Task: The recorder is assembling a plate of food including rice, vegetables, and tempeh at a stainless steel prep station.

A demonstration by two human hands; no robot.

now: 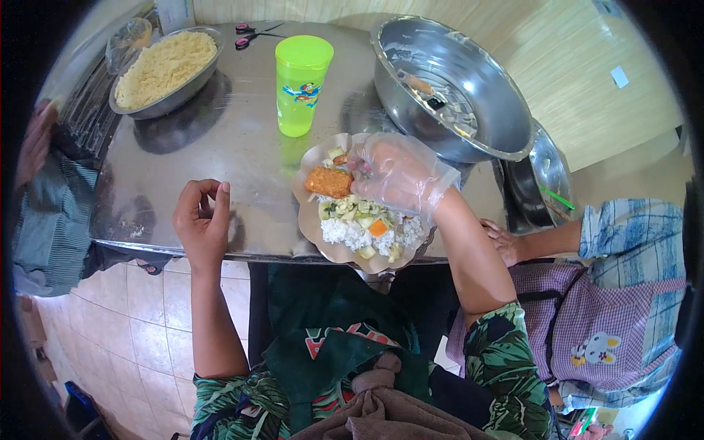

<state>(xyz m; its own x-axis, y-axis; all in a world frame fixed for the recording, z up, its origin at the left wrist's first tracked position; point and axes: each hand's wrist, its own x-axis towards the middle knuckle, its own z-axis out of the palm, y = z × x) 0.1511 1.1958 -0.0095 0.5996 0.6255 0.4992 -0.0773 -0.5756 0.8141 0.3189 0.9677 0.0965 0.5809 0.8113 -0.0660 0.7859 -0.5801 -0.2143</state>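
My right hand (392, 172), in a clear plastic glove, is over the far right part of a scalloped plate (312, 238) lined with brown paper. Its fingers are bunched together beside an orange-brown fried piece of food (328, 182); what is between the fingertips is hidden. White rice (345, 233) lies on the paper, with chopped green vegetables (350, 210) and an orange chunk (378, 228) on top. My bare left hand (204, 220) rests at the table's near edge, left of the plate, with its fingers curled in and nothing held.
Behind the plate stands a lidded green cup (302, 88). Scissors (253, 37) lie at the back. A metal bowl of yellowish crumbly food (165, 70) stands far left; a big steel basin (506, 110) is at right. Another person's hand (502, 242) touches the table edge; one more person is left.
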